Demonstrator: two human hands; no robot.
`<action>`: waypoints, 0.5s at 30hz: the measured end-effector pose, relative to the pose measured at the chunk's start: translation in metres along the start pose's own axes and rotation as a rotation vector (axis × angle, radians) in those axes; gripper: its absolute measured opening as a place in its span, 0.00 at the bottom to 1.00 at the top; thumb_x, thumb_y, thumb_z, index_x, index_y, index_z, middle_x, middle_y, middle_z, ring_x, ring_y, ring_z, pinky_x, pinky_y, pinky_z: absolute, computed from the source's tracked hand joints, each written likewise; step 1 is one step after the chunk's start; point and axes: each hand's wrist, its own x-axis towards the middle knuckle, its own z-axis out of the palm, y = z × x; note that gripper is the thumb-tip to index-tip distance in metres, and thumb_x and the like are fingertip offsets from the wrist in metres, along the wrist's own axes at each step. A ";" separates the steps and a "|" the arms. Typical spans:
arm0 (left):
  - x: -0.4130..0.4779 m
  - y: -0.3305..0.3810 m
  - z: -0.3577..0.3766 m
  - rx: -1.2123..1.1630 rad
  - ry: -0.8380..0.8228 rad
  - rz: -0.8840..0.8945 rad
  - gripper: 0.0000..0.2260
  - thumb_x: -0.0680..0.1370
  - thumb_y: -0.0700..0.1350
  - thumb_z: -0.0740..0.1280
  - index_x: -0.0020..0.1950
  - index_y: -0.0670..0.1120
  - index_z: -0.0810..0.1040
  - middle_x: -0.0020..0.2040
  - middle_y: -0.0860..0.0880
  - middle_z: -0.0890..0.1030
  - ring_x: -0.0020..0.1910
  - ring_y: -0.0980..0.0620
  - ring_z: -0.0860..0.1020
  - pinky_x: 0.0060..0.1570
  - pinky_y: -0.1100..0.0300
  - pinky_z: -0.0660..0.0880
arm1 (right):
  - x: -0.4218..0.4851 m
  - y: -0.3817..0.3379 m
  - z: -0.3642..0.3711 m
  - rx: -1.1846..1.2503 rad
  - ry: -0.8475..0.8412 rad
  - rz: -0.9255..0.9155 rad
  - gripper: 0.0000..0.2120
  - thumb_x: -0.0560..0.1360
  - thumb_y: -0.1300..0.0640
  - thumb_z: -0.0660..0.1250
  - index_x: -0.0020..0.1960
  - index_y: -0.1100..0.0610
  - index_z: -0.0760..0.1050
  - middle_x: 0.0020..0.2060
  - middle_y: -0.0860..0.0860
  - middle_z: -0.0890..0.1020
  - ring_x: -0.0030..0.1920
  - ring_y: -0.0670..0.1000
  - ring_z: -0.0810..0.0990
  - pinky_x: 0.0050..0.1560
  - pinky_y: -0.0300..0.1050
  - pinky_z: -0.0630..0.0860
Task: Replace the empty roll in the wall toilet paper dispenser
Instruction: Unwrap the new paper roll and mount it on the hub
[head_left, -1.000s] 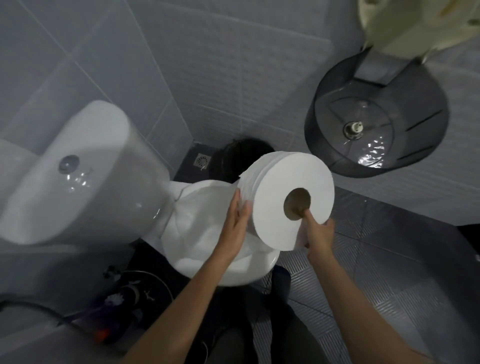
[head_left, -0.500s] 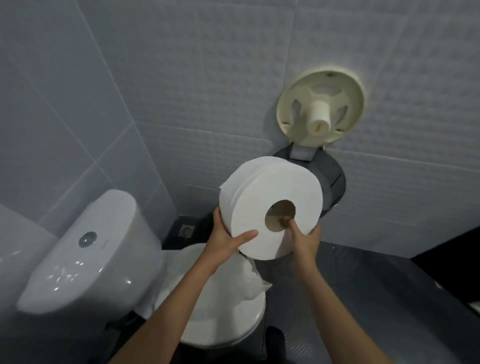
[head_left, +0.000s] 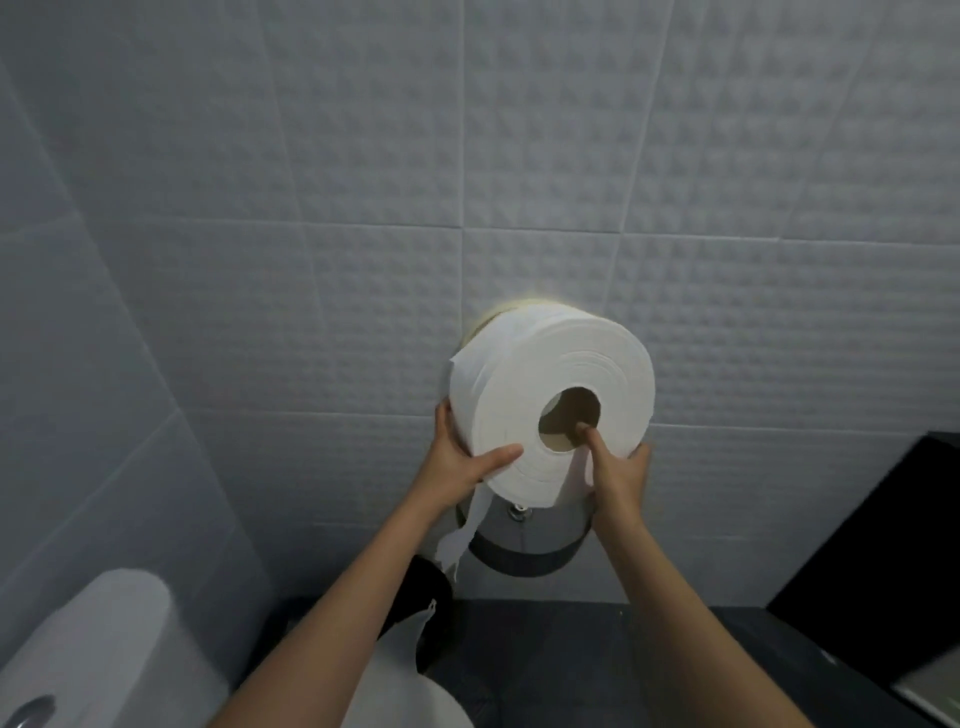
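Note:
A large white jumbo paper roll (head_left: 556, 379) with a brown cardboard core is held up against the wall, covering the cream dispenser backplate (head_left: 511, 306), of which only a sliver of the top rim shows. My left hand (head_left: 462, 457) grips the roll's lower left edge, thumb across its face. My right hand (head_left: 615, 467) supports the lower right, with the thumb tip hooked into the core hole. The dark translucent dispenser cover (head_left: 524, 551) hangs open below the roll. A loose paper tail (head_left: 460, 540) dangles from the roll's underside. The spindle is hidden behind the roll.
Grey textured wall tiles (head_left: 363, 182) fill the view. A white toilet cistern (head_left: 88, 649) sits at the lower left, with the toilet lid (head_left: 431, 706) below my arms. A dark panel (head_left: 883, 561) stands at the right over the dark floor.
Both hands have lifted the roll from over the toilet up to the wall, so it now covers the cream backplate. The view has tilted up toward the wall.

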 end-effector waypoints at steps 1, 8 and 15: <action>0.009 0.003 0.006 -0.007 -0.006 0.010 0.46 0.62 0.48 0.81 0.72 0.52 0.56 0.65 0.54 0.71 0.65 0.53 0.72 0.60 0.58 0.73 | 0.009 -0.007 0.000 0.002 0.009 -0.014 0.28 0.66 0.51 0.76 0.59 0.53 0.64 0.55 0.51 0.76 0.54 0.53 0.76 0.58 0.54 0.76; 0.070 0.014 0.036 -0.008 -0.062 0.020 0.43 0.67 0.42 0.77 0.73 0.51 0.55 0.63 0.56 0.71 0.62 0.57 0.72 0.52 0.69 0.75 | 0.068 -0.035 0.004 0.009 0.044 -0.056 0.34 0.65 0.50 0.76 0.65 0.55 0.64 0.53 0.49 0.75 0.54 0.52 0.75 0.60 0.57 0.75; 0.098 -0.031 0.033 0.041 -0.061 -0.104 0.48 0.61 0.52 0.80 0.74 0.53 0.56 0.68 0.52 0.71 0.66 0.52 0.71 0.61 0.57 0.74 | 0.094 -0.007 0.016 -0.041 0.029 -0.028 0.32 0.67 0.54 0.75 0.65 0.57 0.63 0.53 0.51 0.73 0.52 0.52 0.73 0.54 0.47 0.72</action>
